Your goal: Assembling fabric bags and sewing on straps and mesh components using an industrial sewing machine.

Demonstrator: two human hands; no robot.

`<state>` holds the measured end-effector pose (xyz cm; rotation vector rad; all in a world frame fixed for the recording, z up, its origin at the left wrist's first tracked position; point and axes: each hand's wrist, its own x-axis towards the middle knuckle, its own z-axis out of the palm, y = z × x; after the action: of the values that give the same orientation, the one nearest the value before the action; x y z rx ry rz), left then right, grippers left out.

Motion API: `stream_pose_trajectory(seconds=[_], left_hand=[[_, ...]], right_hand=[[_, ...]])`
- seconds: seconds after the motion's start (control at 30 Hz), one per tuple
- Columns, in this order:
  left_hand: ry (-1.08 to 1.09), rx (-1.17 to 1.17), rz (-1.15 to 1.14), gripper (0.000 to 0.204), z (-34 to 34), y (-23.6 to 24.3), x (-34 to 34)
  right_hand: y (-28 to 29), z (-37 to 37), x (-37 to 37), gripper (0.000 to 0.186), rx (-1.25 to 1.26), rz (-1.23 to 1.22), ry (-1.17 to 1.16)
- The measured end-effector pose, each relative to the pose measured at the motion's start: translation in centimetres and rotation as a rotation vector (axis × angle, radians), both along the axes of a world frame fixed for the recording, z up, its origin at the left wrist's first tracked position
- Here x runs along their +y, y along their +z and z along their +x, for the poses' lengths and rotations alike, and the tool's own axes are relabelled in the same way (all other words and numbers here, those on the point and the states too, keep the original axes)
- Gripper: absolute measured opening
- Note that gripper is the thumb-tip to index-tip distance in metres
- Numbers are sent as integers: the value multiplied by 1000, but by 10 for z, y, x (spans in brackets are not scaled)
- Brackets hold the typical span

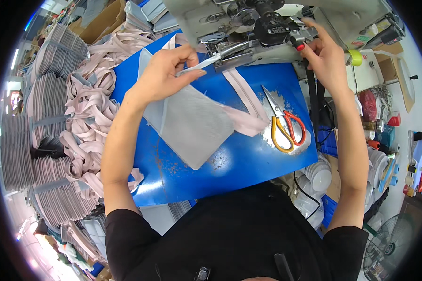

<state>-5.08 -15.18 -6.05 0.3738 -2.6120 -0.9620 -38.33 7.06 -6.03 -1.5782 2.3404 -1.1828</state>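
"Blue surface (162, 187) is filling the middle, and pink bands (86, 100) are heaping beyond it towards ten o'clock. Where is the work lying?"

"Grey piece (199, 126) is lying near the centre, its upper end reaching up towards the machine (272, 28) at one o'clock. One pink strap (244, 91) is running down from beneath the machine and meeting the piece's right side."

"What are the fingers doing?"

"Left hand (166, 75), at eleven, is pinching a pale strip (205, 63); whether that is joining the grey piece, I cannot tell. Right hand (322, 54), at two, is gripping a red-tipped lever (300, 47)."

"So which step?"

"I'm judging it to be feeding and lining up the strip. Next is probably calling for the left fingers guiding it straight while the right is working the lever. Scissors (286, 119) are resting free towards three."
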Motion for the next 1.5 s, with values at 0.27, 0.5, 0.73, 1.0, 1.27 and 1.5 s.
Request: stream_pose_trajectory(seconds=[0.27, 0.5, 0.73, 1.0, 1.27, 1.5], left_hand=[[54, -128, 46, 31, 26, 12, -11], [250, 119, 149, 41, -24, -17, 15], [176, 149, 47, 16, -24, 2, 25], [12, -23, 30, 21, 42, 10, 7], [-14, -85, -32, 33, 61, 15, 0], [-104, 59, -146, 39, 22, 5, -15]], right_hand=[[13, 4, -6, 61, -34, 24, 51], [15, -6, -12, 34, -37, 90, 183], [24, 3, -17, 19, 49, 65, 33], [33, 7, -13, 8, 80, 83, 33], [26, 1, -11, 4, 119, 34, 82], [23, -11, 22, 23, -53, 92, -62]])
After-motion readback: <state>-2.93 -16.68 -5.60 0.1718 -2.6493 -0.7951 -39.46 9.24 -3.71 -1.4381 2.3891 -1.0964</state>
